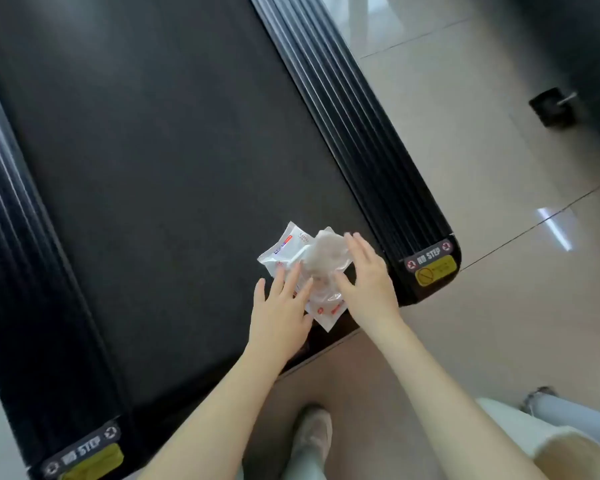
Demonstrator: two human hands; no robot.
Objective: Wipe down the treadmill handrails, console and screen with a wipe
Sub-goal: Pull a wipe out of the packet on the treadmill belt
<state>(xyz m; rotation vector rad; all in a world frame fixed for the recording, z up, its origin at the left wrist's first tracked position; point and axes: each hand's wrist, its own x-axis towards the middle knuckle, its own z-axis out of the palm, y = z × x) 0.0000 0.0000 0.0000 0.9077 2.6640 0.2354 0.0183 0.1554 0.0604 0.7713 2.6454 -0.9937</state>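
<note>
the wipe packets lie on the treadmill belt, just below the middle of the view, near the belt's rear edge. a crumpled translucent piece is heaped on them; i cannot tell whether it is wrapper or wipe. the left hand comes in from 6 o'clock and lies flat on the pile, its fingers straight and spread, grasping nothing. the right hand reaches from 5 o'clock, likewise released, touching the piece's 3 o'clock side. the ribbed side rail ends at 3 o'clock of the pile, with tiled floor beyond it.

handrails, console and screen are out of view, so i'd judge the wiping not begun. the trouble i'd expect: slick film under flat fingers may skate toward 6 o'clock, off the belt edge onto the floor. a hasty pinch could lift the whole bundle instead of one wipe. packets left on the belt could be dragged under if it ran.
</note>
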